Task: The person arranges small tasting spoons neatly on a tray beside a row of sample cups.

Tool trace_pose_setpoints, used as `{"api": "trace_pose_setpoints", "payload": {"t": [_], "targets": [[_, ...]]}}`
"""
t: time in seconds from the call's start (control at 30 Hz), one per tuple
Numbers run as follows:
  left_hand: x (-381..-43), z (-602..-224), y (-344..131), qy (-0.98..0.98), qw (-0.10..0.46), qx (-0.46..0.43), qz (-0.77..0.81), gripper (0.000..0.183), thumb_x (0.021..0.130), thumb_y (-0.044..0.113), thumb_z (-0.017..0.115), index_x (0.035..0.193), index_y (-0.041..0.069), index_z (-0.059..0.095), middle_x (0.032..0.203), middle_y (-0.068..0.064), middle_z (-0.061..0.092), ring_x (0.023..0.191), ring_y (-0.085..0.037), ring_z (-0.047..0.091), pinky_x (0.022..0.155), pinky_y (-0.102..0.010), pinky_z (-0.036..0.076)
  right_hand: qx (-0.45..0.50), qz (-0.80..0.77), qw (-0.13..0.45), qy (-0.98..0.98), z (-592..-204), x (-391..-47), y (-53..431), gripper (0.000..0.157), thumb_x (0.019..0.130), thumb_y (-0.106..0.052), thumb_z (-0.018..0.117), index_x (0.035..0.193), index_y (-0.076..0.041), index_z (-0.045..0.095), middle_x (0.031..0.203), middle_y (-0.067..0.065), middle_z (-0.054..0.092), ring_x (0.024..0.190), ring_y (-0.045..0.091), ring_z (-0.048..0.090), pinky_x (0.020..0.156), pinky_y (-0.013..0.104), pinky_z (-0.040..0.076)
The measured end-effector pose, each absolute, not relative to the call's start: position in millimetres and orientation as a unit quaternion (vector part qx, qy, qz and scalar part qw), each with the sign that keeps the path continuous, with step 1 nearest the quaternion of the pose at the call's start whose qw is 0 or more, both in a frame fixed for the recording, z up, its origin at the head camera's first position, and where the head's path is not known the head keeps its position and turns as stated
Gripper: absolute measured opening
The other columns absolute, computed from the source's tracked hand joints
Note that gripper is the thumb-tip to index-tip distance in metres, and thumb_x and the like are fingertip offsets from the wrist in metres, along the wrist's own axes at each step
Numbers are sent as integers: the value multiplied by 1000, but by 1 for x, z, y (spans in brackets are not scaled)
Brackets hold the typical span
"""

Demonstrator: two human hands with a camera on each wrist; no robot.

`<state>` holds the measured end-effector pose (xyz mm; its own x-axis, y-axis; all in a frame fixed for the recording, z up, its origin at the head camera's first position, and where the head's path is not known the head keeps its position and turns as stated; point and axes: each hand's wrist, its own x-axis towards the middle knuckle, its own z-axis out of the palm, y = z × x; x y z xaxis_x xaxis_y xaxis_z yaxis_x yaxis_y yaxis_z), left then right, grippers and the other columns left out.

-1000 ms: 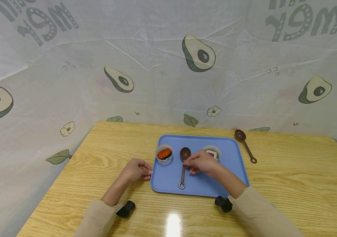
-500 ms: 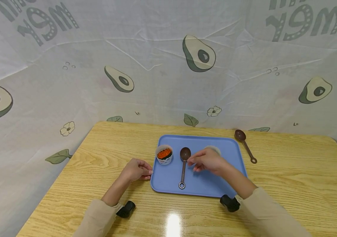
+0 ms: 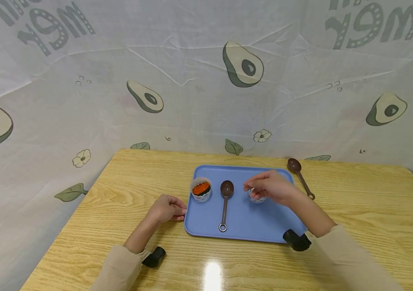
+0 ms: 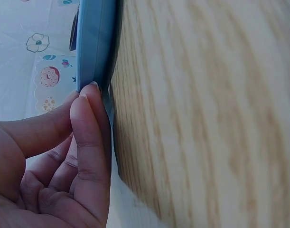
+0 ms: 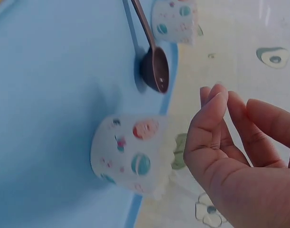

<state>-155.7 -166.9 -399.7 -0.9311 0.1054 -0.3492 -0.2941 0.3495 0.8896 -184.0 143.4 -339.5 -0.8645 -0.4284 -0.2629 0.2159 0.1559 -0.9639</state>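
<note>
At the left side of the blue tray (image 3: 261, 224), my left hand (image 3: 166, 209) pinches its edge between thumb and fingers, close up in the left wrist view. My right hand (image 3: 273, 186) hovers over a patterned paper cup (image 5: 128, 154), fingers loosely bent and nothing between them. In the head view that hand hides most of the cup and what is in it. A brown measuring spoon (image 3: 227, 189) lies bowl-up in the tray's middle, handle toward me. To its left stands another paper cup (image 3: 202, 198), holding an orange roe sushi piece (image 3: 201, 188).
A second brown spoon (image 3: 294, 165) lies on the wooden table (image 3: 359, 218) just past the tray's right side. A pale cloth (image 3: 191, 101) printed with avocados hangs behind the table's far edge.
My right hand has left the spoon on the tray, moving right and up over the right cup. The spoon stays in place. My left hand keeps its hold on the tray edge.
</note>
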Motion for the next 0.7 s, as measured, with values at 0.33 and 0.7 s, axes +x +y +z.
{"api": "trace_pose_setpoints", "payload": {"t": [0.33,0.7], "targets": [[-156,-400,-167,802,176,-57,568,5,82,-11,59,86,-13,61,65,-10,60,56,-14,60,56,-26,55,-69,-628,229,741,-329,-188,167,35,93,-8,50,115,19,51,94,10,66,73,15,60,69,29,54],[-156,-402,-167,800,176,-65,570,5,82,-12,59,86,-13,61,65,-10,60,55,-13,60,55,-26,55,-45,-632,211,745,-319,-192,201,26,93,-16,55,108,3,62,92,4,66,74,15,60,69,28,53]]}}
